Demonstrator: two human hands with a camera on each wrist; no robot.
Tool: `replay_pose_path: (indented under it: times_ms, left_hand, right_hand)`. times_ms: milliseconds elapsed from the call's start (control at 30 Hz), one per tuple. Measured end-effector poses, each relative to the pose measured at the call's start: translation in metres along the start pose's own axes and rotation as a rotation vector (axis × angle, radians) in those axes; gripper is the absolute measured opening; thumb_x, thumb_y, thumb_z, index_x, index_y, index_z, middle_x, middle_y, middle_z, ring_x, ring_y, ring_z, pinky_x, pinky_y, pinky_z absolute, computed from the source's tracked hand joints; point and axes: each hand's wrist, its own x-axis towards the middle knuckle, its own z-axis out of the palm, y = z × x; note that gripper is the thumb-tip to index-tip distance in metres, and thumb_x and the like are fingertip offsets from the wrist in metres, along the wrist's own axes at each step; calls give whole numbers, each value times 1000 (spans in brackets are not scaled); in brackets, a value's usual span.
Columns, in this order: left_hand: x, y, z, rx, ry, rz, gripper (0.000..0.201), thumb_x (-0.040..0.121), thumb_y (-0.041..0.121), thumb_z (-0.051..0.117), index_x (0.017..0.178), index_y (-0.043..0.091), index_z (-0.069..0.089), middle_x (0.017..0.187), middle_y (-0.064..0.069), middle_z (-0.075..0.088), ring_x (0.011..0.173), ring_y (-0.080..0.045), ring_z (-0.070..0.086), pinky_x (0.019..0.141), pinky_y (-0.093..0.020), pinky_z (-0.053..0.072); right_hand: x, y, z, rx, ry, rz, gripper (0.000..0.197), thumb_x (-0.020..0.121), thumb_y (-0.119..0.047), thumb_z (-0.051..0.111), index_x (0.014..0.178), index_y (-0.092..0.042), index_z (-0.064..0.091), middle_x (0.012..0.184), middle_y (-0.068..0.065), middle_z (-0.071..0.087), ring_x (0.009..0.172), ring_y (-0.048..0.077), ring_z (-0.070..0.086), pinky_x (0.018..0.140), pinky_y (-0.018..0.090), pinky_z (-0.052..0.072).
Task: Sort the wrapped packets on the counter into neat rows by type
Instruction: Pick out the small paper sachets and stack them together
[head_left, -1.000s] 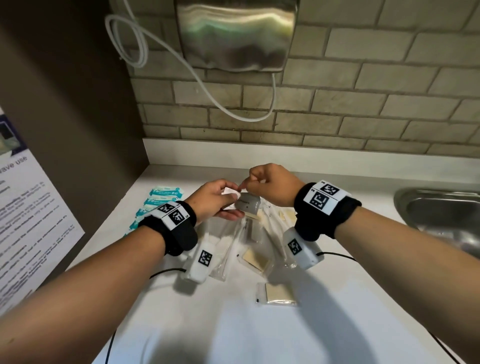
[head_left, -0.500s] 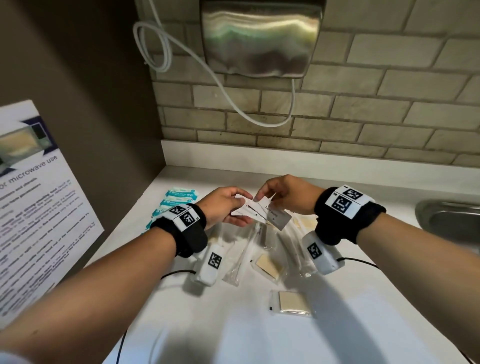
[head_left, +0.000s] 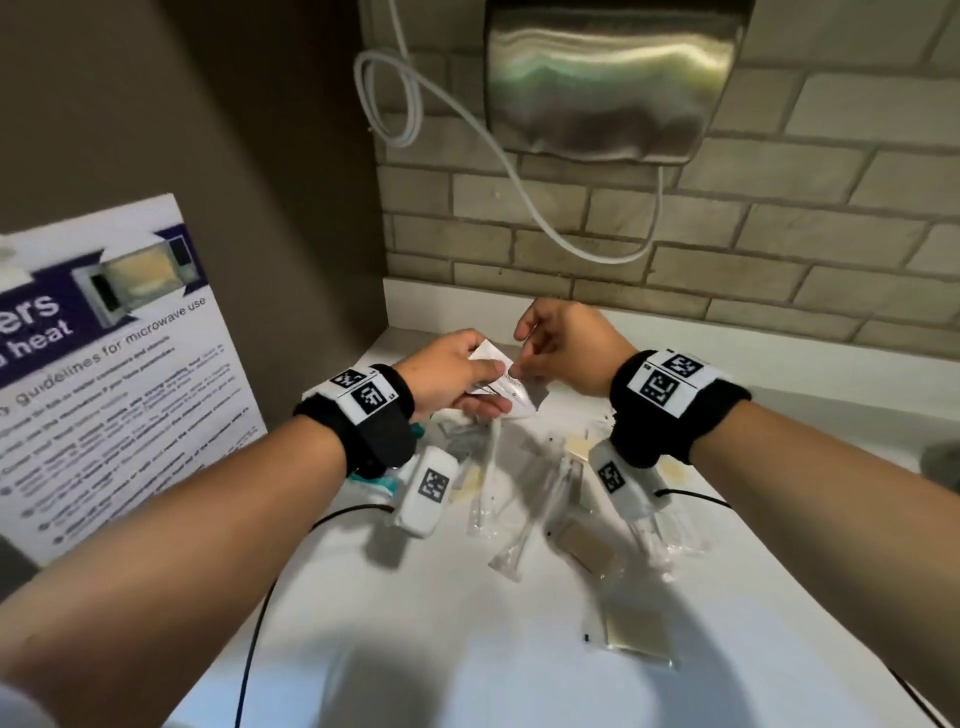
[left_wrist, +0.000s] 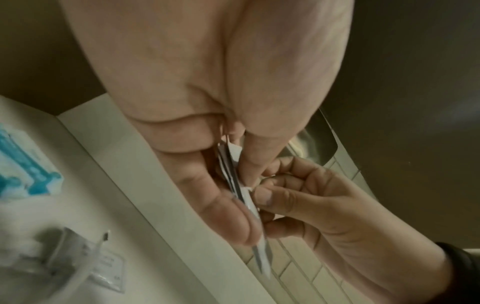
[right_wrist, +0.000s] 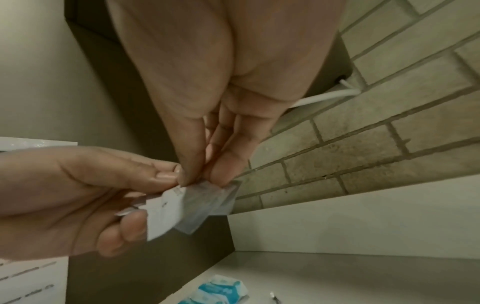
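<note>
Head view: white counter under a brick wall, a steel dispenser above, a microwave poster at left. Clear-wrapped packets lie scattered below the wrists; blue-and-white packets sit beside the side wall. Left hand grips a small stack of white sachets held above the counter, thumb on top. Right hand pinches the stack's top edge.

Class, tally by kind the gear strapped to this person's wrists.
Wristbands: 2
Cameras: 2
Total: 4
</note>
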Motion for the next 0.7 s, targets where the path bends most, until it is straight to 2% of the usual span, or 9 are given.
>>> replay_pose_path:
  times_ms: [67,133,200,233,333,467,567,633,700]
  left_hand:
    - [-4,-2,-13,3,59,4,21,98,1,47,118,6,45,92,-15,60,58,-18,70,57,-27,60]
    - [-7,-5,-26,20,115,18,31,97,-2,44,126,10,44,92,-14,57,59,-18,71,58,-26,60]
    - [-9,-6,-40,35,142,30,35,96,-3,41,127,11,47,96,-19,58,62,-19,72,58,-24,60]
    - [-11,-7,-48,40,152,30,34,96,-4,40,125,10,50,98,-22,60,63,-19,72,58,-24,60]
    - [-13,-8,-65,46,181,29,28,95,-4,40,117,6,54,99,-27,64,62,-18,72,58,-23,59]
    - [-13,-11,-79,44,214,38,28,94,-4,40,116,6,54,94,-23,65,60,-15,71,59,-23,59]
    - [-8,-15,-89,51,209,36,27,95,-3,41,116,7,54,92,-21,67,61,-15,71,59,-22,60]
    - [-3,-18,-93,56,190,31,27,95,-2,41,116,8,55,92,-21,67,62,-16,71,58,-21,59]
    - [2,-21,-97,57,167,28,26,95,-2,41,115,8,54,93,-21,67,63,-16,71,58,-22,59]
  right_hand:
    - [4,-1,9,-37,0,-26,31,78,-4,76,77,-23,52,70,-1,62,57,13,55,63,34,53]
    - [4,3,18,-108,-3,-39,27,82,-8,72,76,-26,52,75,0,62,55,8,51,58,22,46]
    - [4,9,29,-207,-59,-24,15,84,-11,69,84,-22,58,83,0,63,57,6,50,58,18,41]
    - [4,11,36,-270,-119,-17,12,84,-11,68,91,-18,61,87,0,64,60,9,51,60,19,40]
    - [8,17,63,-436,-354,-36,23,85,-5,63,107,-11,66,105,3,69,78,14,56,69,20,40]
    - [20,20,107,-621,-551,-58,41,88,-6,55,126,-20,58,126,1,63,114,22,58,92,24,41]
    - [25,27,130,-705,-610,-68,36,95,-27,54,131,-30,54,129,-3,60,118,22,56,97,25,40]
    - [25,35,137,-787,-614,-83,36,96,-31,49,131,-31,53,128,1,58,118,26,55,102,35,44]
    - [25,38,137,-839,-606,-101,35,95,-34,48,128,-26,55,123,2,58,116,27,56,100,35,46]
